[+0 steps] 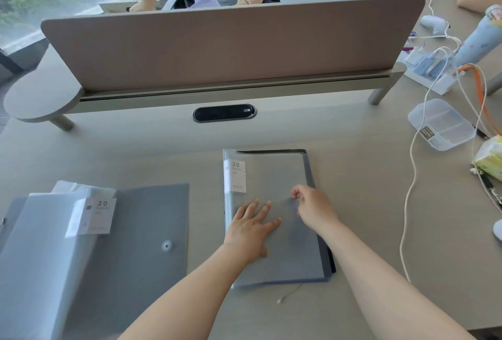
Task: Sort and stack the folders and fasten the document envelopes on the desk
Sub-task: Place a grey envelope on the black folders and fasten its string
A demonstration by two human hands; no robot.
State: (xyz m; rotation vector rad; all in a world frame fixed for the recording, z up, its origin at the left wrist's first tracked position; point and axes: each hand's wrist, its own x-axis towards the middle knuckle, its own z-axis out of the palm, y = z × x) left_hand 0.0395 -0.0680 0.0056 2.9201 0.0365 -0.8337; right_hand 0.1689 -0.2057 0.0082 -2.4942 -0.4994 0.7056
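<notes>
A stack of grey folders [271,176] lies on the middle of the desk, its top one bearing a white "20 pockets" label; darker folders show under its right edge. My left hand [251,227] lies flat on the top folder with fingers spread. My right hand [312,208] rests beside it, fingers curled and pinched near the stack's right edge; what they pinch is too small to tell. At the left lies a grey document envelope [146,231] with a round snap button, and a pale translucent folder [40,244] with the same label overlaps it.
A brown divider panel [231,43] stands across the desk behind a black cable port [224,113]. On the right are a clear plastic box [441,123], white and orange cables [413,176], chargers and a tissue pack [490,156]. Other people sit beyond the divider and at far right.
</notes>
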